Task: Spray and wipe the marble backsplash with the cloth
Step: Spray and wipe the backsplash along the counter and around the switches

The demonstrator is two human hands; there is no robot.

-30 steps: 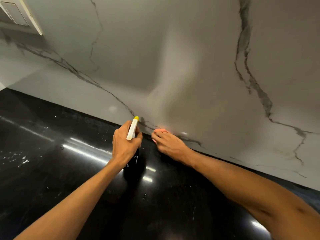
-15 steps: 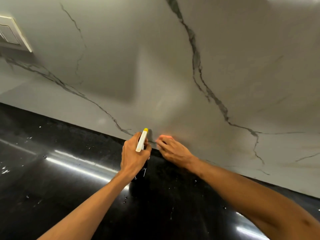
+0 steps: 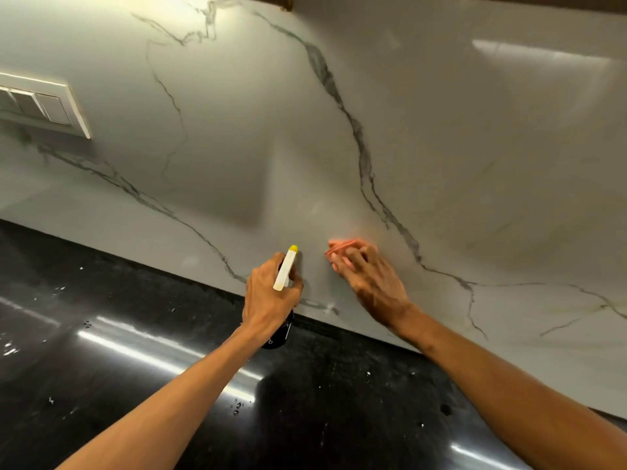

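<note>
Head view: left hand [image 3: 271, 296], fingers clamped round spray bottle [image 3: 286, 268]; rigid, probably light, held at the neck. Right hand [image 3: 373, 283], fingers bent over orange cloth [image 3: 342, 247], pressing it to backsplash [image 3: 237, 130] above counter [image 3: 135, 334]. Cloth looks soft and limp; best kept bunched.

Marble backsplash [image 3: 271, 130], cloth [image 3: 342, 247] under right hand [image 3: 371, 284]

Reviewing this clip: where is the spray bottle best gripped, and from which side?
Around the neck of the spray bottle, under its white head, from the near side, as the left hand does: its yellow nozzle faces the backsplash and the dark body hangs below.
</note>
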